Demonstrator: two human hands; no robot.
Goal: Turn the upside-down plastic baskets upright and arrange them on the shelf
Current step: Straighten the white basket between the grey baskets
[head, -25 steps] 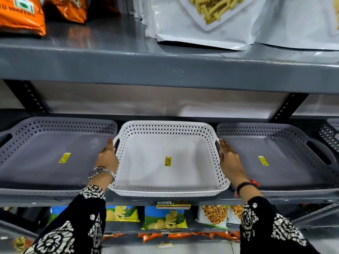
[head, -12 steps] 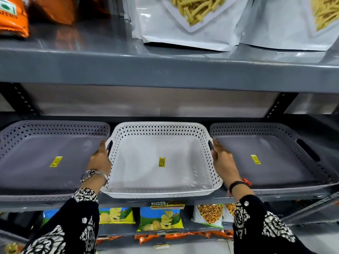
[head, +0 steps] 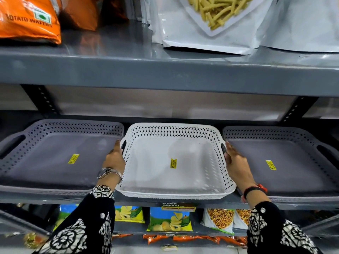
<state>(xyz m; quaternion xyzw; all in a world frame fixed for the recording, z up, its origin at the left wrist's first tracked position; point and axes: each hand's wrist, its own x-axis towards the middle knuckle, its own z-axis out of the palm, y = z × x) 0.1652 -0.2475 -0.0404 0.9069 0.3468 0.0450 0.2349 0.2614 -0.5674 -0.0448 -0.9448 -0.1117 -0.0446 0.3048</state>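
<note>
A white perforated plastic basket (head: 174,194) sits upright in the middle of the grey shelf (head: 139,200), a yellow price sticker on its floor. My left hand (head: 114,160) holds its left handle and my right hand (head: 236,165) holds its right handle. A grey basket (head: 55,129) stands upright to its left, and another grey basket (head: 286,132) stands upright to its right. Both grey baskets almost touch the white one.
The shelf above (head: 165,70) hangs low over the baskets and carries orange wafer bags (head: 31,19) and white snack pouches (head: 205,24). Chip packets (head: 169,219) fill the shelf below. Black slotted uprights (head: 295,109) stand behind the baskets.
The white basket has slid a little deeper onto the shelf between the grey ones. Both hands stay on its handles.
</note>
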